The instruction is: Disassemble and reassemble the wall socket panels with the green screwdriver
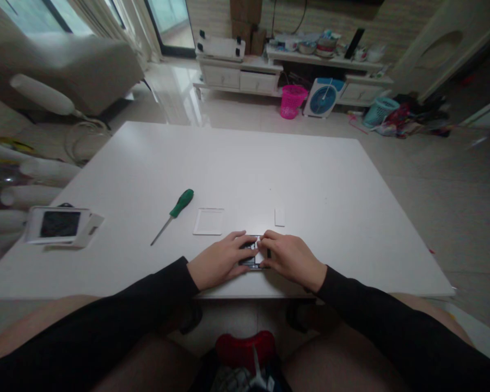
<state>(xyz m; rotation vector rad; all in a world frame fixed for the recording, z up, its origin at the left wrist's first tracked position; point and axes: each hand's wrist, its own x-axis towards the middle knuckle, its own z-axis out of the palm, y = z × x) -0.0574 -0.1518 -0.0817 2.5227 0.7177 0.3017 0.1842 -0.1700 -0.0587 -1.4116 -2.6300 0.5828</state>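
Note:
A small flat device [251, 265], dark with a pale area on its right half, lies at the table's front edge between my hands. My left hand [222, 257] grips its left side, thumb on the near edge and fingers across the top. On the right side, my right hand [289, 257] is closed over it, fingertips bent together at the pale part; whether they pinch a separate piece is hidden. Left of the hands lie a clear square plastic cover [209, 222] and a green-handled screwdriver [182, 203]. A small white rectangular piece [280, 218] lies just beyond my right hand.
At the left end of the white table [237, 163] sits an open white box [90, 228] beside a frame with a dark panel [60, 224]. Across the floor stand a pink basket [291, 102], a blue fan [323, 98] and a low white cabinet [224, 76].

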